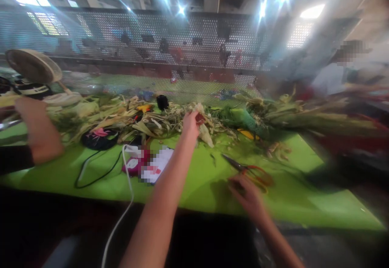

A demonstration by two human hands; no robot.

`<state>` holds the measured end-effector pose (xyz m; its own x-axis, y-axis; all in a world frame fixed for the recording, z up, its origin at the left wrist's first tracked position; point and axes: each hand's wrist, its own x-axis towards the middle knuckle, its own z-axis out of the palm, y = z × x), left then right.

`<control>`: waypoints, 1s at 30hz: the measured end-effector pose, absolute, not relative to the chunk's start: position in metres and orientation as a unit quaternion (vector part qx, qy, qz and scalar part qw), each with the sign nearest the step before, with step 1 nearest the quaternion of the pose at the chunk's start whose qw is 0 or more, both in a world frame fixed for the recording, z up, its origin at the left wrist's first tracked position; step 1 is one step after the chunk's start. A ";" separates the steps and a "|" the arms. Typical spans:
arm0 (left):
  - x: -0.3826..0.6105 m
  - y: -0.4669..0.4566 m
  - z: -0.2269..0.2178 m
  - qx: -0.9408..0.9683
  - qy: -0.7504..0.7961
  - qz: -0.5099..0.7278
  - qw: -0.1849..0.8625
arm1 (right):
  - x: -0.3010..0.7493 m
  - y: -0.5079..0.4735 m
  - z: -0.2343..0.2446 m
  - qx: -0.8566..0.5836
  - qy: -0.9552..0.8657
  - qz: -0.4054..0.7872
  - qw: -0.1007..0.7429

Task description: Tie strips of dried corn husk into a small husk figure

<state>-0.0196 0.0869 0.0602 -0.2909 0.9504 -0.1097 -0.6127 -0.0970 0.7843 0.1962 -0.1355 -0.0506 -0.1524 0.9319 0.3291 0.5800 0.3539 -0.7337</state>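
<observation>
My left hand (191,125) reaches far across the green table (197,187) into a heap of corn husks (146,118). Its fingers are pinched on a husk piece with something red at the fingertips. My right hand (247,193) lies low near the front of the table, smeared by motion, right beside the orange handles of a pair of scissors (249,170) that lie on the table. Whether those fingers touch the handles is unclear.
Another person's arm (39,132) rests at the left edge. A white cable (129,187), a black cord (97,171) and small pouches (146,162) lie on the table. A fan (33,66) stands far left. A perforated metal screen (182,45) backs the table; a person (337,73) works at the right.
</observation>
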 end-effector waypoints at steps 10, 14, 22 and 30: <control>-0.031 0.180 0.091 0.235 0.518 0.686 0.454 | 0.194 -0.139 -0.049 -0.485 -0.742 0.229 0.401; -0.027 0.174 0.064 0.421 0.581 0.617 0.323 | 0.195 -0.141 -0.051 -0.471 -0.745 0.254 0.398; -0.021 0.161 0.049 0.619 0.590 0.368 0.366 | 0.201 -0.144 -0.048 -0.442 -0.753 0.288 0.393; -0.021 0.136 0.050 0.637 0.565 0.380 0.361 | 0.201 -0.145 -0.045 -0.445 -0.745 0.310 0.388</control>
<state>-0.0208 0.1360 0.0501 0.0716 0.9945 0.0766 0.4460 -0.1006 0.8893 0.2014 -0.1454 -0.0448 -0.3026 0.9038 0.3027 0.4214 0.4117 -0.8080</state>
